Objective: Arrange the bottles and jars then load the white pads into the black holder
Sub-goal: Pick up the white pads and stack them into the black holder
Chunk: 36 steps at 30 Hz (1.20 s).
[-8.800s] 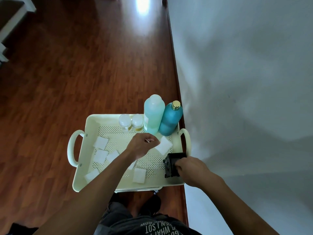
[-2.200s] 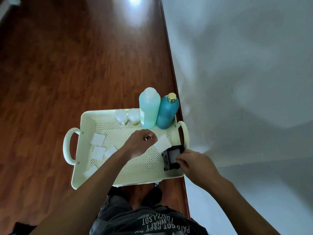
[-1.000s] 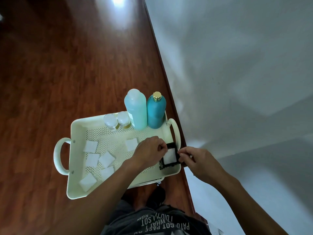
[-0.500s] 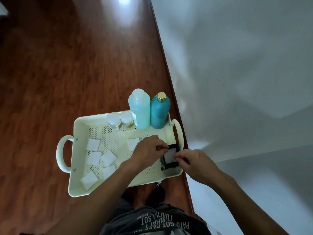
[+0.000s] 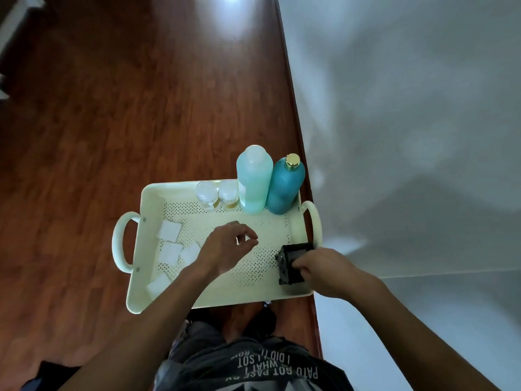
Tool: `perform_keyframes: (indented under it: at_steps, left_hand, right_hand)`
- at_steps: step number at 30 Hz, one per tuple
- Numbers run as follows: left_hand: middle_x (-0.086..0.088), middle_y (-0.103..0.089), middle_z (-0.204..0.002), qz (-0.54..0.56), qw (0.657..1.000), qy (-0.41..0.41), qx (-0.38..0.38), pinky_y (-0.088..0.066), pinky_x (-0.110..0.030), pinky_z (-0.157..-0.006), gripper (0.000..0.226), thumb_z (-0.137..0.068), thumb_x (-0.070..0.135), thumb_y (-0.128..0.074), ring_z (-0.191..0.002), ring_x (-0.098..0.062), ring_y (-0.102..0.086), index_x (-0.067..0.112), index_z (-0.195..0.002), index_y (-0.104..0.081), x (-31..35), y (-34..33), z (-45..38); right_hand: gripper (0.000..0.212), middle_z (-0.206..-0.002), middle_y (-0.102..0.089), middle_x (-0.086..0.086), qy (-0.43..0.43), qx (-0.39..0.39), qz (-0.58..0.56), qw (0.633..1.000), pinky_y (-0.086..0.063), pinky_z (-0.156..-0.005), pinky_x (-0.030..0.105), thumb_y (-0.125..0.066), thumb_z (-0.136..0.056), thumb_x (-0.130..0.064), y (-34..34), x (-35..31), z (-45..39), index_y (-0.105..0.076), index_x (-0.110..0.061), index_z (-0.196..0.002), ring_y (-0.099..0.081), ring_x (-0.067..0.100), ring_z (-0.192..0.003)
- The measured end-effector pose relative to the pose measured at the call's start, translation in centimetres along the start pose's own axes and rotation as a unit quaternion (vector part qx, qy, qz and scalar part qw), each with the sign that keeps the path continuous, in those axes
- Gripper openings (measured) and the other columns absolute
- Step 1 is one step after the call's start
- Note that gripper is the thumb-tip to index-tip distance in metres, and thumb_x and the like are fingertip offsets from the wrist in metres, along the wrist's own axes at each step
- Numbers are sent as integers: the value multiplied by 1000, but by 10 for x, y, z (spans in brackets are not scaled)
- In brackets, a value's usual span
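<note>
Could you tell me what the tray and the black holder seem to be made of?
The tray looks like cream moulded plastic, matte: perforated floor, rounded rim, loop handles. The black holder, gripped by the right hand, seems hard dark plastic, though it is too small to be sure.

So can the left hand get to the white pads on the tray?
Probably yes. The left hand hovers over the tray holding nothing, the loose white pads lie just to its left, and nothing sits between them.

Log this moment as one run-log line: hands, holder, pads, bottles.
left hand: over tray, holding nothing visible | right hand: grips black holder | loose white pads: tray's left side | bottles, jars: upright along back rim
</note>
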<state>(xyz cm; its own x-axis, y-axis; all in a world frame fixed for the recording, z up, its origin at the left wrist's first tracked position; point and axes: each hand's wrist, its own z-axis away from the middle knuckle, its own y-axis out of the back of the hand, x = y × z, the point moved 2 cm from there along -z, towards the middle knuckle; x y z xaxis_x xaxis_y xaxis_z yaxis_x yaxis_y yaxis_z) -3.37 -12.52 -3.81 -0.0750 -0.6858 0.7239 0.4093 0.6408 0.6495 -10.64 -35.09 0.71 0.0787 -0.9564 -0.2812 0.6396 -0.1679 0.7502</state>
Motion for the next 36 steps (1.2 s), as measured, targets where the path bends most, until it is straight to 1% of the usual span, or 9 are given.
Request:
perform_keyframes:
  at_steps: [5, 10, 13, 17, 20, 23, 26, 31, 36]
  left_hand:
    - [12, -60, -73, 10, 999, 25, 23, -41, -20, -60, 1, -86, 35, -73, -67, -1, -57, 35, -87, -73, -23, 15, 7]
    - [15, -64, -69, 37, 995, 81, 48, -45, -24, -59, 11, -83, 35, -75, -65, -1, -59, 32, -79, -66, -47, 28, 11]
    - [18, -64, -67, 44, 990, 117, 65, -42, -23, -56, 20, -82, 40, -77, -65, 0, -59, 29, -75, -61, -64, 38, 17]
    - [17, -67, -78, 11, 985, 158, 63, -41, -23, -60, 22, -86, 50, -69, -72, 0, -60, 29, -79, -68, -87, 51, 27]
    - [8, -70, -89, -32, 981, 185, 49, -45, -27, -66, 19, -93, 40, -64, -79, -11, -62, 24, -90, -72, -104, 57, 36]
    - [3, -71, -101, -87, 978, 190, -8, -54, -37, -83, 13, -92, 27, -63, -90, -18, -64, 22, -98, -73, -117, 60, 45]
    - [3, -68, -101, -115, 976, 181, -37, -54, -37, -83, 9, -90, 31, -67, -90, -16, -64, 24, -95, -71, -125, 57, 53]
    - [6, -64, -107, -177, 966, 182, -45, -45, -31, -84, 16, -90, 41, -67, -98, -16, -63, 29, -101, -68, -135, 49, 57]
    - [6, -62, -109, -190, 964, 179, -51, -44, -36, -86, 19, -90, 42, -65, -102, -19, -62, 31, -104, -68, -148, 44, 54]
  right_hand:
    - [33, -117, -70, -20, 3, 65, -73, 995, -40, -74, 15, -49, -97, -28, 24, 9, 2, -70, -43, -116, -55, 1, -90]
    - [24, -108, -71, -24, 34, 134, -135, 981, -38, -75, 3, -56, -95, -29, 46, -6, -15, -73, -36, -110, -55, -14, -82]
    - [17, -102, -71, -22, 60, 124, -169, 976, -50, -83, 16, -59, -96, -31, 47, -26, -34, -72, -33, -106, -62, -8, -89]
    - [10, -94, -70, -20, 89, 99, -163, 978, -53, -80, 27, -60, -94, -36, 39, -53, -63, -69, -32, -94, -62, -2, -86]
    - [16, -92, -70, -14, 69, 73, -129, 986, -54, -79, 36, -55, -92, -42, 27, -68, -86, -66, -31, -91, -63, 6, -84]
    - [25, -81, -64, -12, 46, 43, -80, 995, -46, -63, 31, -52, -90, -53, 13, -79, -109, -59, -29, -86, -60, 10, -75]
    - [34, -73, -59, -8, 14, 33, -63, 997, -38, -55, 29, -51, -91, -55, 0, -84, -128, -58, -23, -83, -55, 10, -66]
    - [21, -89, -67, 0, -42, 11, -54, 998, -54, -72, 35, -54, -92, -38, -15, -81, -152, -61, -19, -98, -63, 20, -79]
    - [32, -104, -65, 5, -107, 3, -39, 993, -50, -73, 34, -54, -91, -40, -24, -74, -165, -56, -17, -112, -61, 22, -89]
